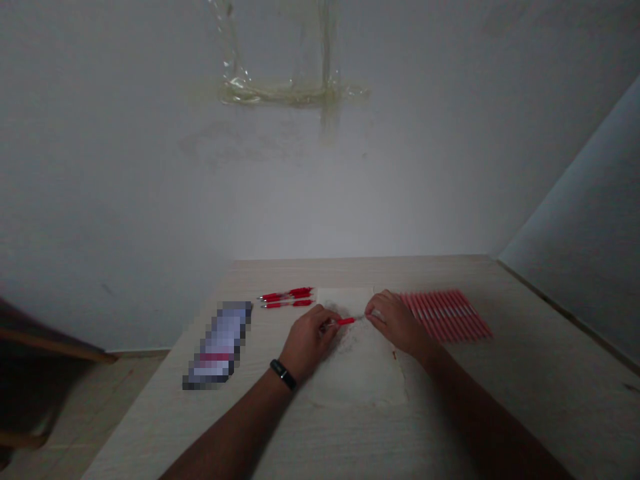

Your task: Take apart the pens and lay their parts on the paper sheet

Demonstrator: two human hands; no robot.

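Observation:
My left hand (309, 340) and my right hand (395, 320) meet over a white sheet of paper (363, 370) on the pale wooden table (525, 387). Between them lies a red pen (345, 321). The left fingers pinch its red end, and the right fingers are closed on the other end. A black band sits on my left wrist (283, 373). Three red pens (287, 298) lie side by side just left of the paper's far corner. A row of several red pens (447, 315) lies to the right of my right hand.
A blurred rectangular object (220, 345) lies on the table's left part. A plain wall with a stained patch (295, 87) rises behind the table. A dark wooden piece of furniture (35, 373) stands at the far left on the floor.

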